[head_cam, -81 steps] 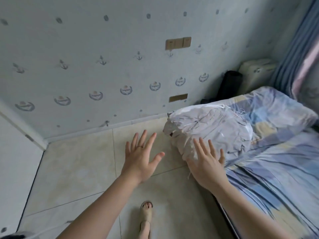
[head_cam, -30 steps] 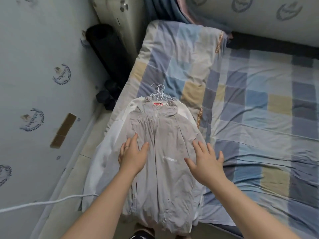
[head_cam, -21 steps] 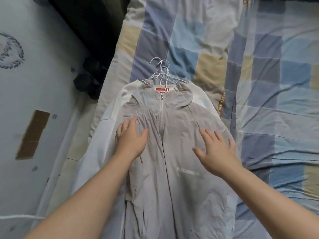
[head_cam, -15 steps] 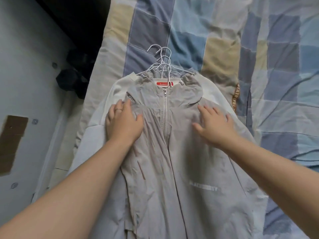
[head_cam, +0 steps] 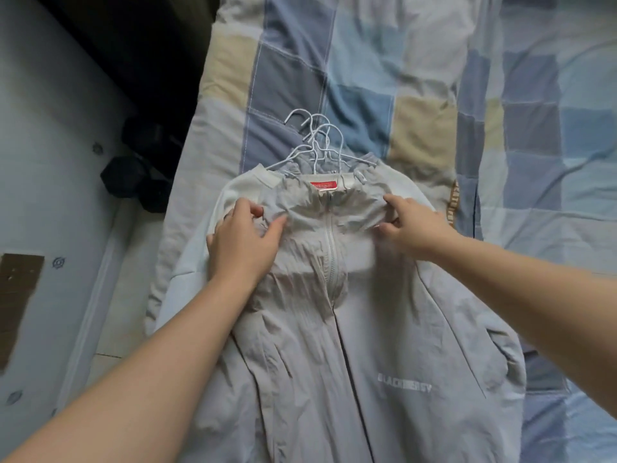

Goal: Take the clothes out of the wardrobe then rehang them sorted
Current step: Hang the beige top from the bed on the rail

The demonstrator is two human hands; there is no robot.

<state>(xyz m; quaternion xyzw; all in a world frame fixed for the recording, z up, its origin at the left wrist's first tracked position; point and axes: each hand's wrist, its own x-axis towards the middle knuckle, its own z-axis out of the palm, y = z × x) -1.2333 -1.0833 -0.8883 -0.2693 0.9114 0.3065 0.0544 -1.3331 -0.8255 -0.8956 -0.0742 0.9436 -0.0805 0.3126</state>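
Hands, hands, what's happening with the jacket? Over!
Left hand, right hand both pinching grey jacket near collar. Jacket flat on bed atop white garment, hangers poking out. Nothing on top of it.

Your jacket (head_cam: pixel 334 345) is pale grey with a red label (head_cam: pixel 326 185); hangers (head_cam: pixel 315 142) are white; the quilt (head_cam: pixel 417 78) is checked blue, grey and cream.

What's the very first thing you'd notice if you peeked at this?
A pale grey zip-up jacket lies flat on the blue-and-yellow checked bedspread, filling the middle of the view. The left hand and right hand each pinch its fabric just below the collar. Above the collar, a bunch of white wire hanger hooks sticks out.
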